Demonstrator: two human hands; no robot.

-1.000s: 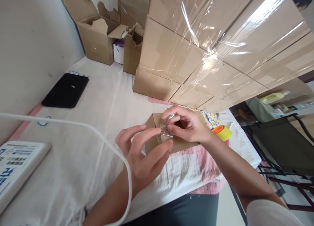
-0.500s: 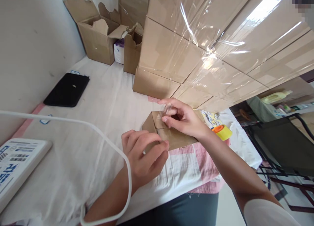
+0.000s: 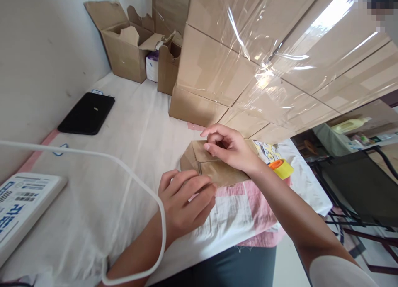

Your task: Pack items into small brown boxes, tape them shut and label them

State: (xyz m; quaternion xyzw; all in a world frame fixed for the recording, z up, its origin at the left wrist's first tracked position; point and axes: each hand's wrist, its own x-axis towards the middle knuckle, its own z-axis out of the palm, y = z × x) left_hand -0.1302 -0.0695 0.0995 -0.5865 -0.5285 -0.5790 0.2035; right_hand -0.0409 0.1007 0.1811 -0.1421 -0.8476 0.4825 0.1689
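small box right at the hands — contents hidden. left hand half curled at its near edge, right hand loosely curled over the top, can't tell if either grips anything. open cartons past the hands — insides unclear.

two hands, one tape roll

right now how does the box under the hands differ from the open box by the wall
The nearer box looks closed where it shows; the open box has its flaps spread. The left hand and right hand partly cover the nearer box; no hand is on the open box. Both are brown cardboard.
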